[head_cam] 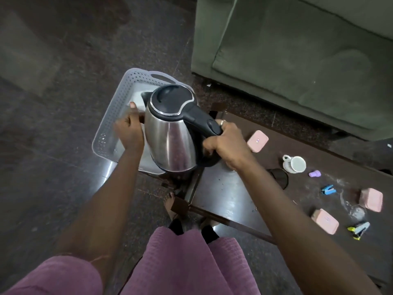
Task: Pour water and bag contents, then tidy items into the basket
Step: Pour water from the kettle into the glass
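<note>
A steel kettle [172, 135] with a black lid and handle hangs upright over the near right part of the grey perforated basket [110, 126]. My right hand [225, 143] is shut on the kettle's black handle. My left hand [129, 133] presses flat against the kettle's left side, thumb up, over the basket. The basket sits at the left end of the dark table [229, 194]. A white mug [295, 163] lies on its side on the table to the right.
Three pink boxes [257, 141] [371, 199] [325, 224] lie on the table, with a purple cap [314, 173], a blue clip [328, 190], a yellow-grey clip [359, 229] and a glass vessel [353, 206] amid spilled powder. A green sofa [297, 50] stands behind. My foot [170, 201] is below the table edge.
</note>
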